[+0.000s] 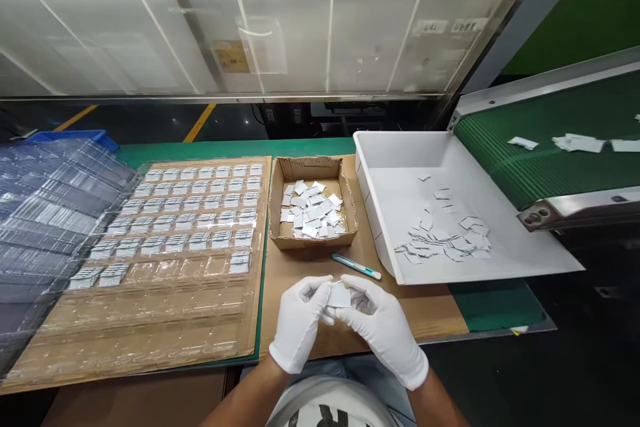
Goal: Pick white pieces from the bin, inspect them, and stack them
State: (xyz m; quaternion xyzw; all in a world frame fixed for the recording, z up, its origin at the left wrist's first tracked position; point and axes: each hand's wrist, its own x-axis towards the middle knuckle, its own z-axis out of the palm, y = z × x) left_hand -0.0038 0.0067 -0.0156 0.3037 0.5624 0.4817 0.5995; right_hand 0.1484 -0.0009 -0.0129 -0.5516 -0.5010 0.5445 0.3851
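Two white-gloved hands, left hand (299, 330) and right hand (383, 330), each close their grip on one small, flat pale-grey card (339, 295) above the cardboard-covered desk (300, 274), near one cardboard box (313, 204).

White gloves (300, 327); white bin (395, 160); green belt (550, 140); brown box (313, 170).

Bare cardboard (300, 267) lies open around the hands (345, 320). Ahead, the box (313, 204) and a pen (356, 267) stand in the way. The white tray (370, 167) walls off the right; the blister tray (185, 220) fills the left.
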